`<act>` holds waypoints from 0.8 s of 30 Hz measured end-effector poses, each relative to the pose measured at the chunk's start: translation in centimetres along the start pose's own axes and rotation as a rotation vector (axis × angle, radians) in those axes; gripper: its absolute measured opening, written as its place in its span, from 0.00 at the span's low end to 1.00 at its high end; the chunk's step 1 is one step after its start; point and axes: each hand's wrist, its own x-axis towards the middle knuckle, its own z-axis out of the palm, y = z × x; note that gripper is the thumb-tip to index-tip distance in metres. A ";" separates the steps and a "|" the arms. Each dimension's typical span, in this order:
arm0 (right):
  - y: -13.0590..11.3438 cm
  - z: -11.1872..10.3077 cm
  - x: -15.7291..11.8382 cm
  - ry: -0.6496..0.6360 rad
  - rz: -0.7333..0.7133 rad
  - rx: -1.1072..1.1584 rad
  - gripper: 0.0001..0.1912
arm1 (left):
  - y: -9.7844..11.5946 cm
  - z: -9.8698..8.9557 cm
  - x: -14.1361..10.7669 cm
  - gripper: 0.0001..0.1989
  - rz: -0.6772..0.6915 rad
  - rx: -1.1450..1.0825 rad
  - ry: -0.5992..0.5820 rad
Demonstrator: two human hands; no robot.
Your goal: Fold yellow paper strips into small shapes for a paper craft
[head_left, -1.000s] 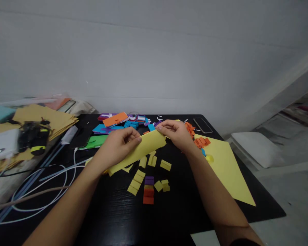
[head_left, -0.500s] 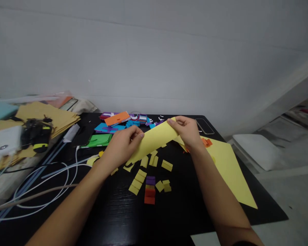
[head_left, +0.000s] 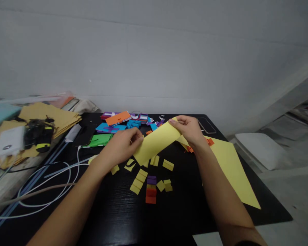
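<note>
Two bare hands hold a yellow paper strip (head_left: pixel 157 138) in the air above a black table (head_left: pixel 110 215). The strip slants between the fingers, higher at the right end and lower at the left, with its broad face toward the viewer and its lower left corner hanging down past the left fingertips.

The left hand (head_left: pixel 124 145) has thumb and forefinger drawn together at the strip's upper left corner, the other fingers curled in. The right hand (head_left: pixel 191 131) pinches the far upper corner, thumb lying on the near face and fingers behind. Neither hand appears to grip anything else.

Just below the left fingertips lie small folded yellow pieces (head_left: pixel 139 181), some joined in a short row. Below the strip, nearer the viewer, a purple piece (head_left: pixel 151 180) sits in line with an orange-red piece (head_left: pixel 151 195). Beyond the left fingers are folded green paper (head_left: pixel 100 139) and an orange packet (head_left: pixel 118 118). Orange scraps (head_left: pixel 209 141) lie beside the right wrist, and a large yellow sheet (head_left: pixel 233 167) spreads to the right of the right forearm.

To handle the strip well, a light, even pinch at both ends seems best: the paper looks thin enough to bend, so a hard squeeze could crease it and an uneven pull could tear a corner. Holding it clear of the loose pieces would avoid brushing them aside.
</note>
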 end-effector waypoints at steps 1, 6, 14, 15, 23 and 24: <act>-0.1 0.4 -0.2 -0.053 0.027 -0.011 0.18 | 0.3 0.5 0.0 0.09 0.019 -0.012 0.013; -0.5 2.2 -1.5 -0.161 0.031 -0.022 0.18 | 1.4 2.6 0.0 0.11 0.049 -0.037 0.081; 0.5 0.8 -4.3 -0.216 0.078 -0.229 0.14 | 0.5 4.5 -1.5 0.12 0.027 -0.094 -0.034; 0.9 0.4 -4.7 -0.214 0.073 -0.260 0.14 | 0.0 4.9 -2.0 0.13 0.015 -0.106 -0.064; 5.2 3.2 -11.7 -0.096 -0.293 -0.574 0.11 | -4.9 6.7 -4.7 0.14 -0.367 -1.082 0.193; 5.8 4.4 -13.1 -0.223 -0.369 -0.591 0.12 | -5.2 7.0 -4.8 0.15 -0.393 -1.168 0.173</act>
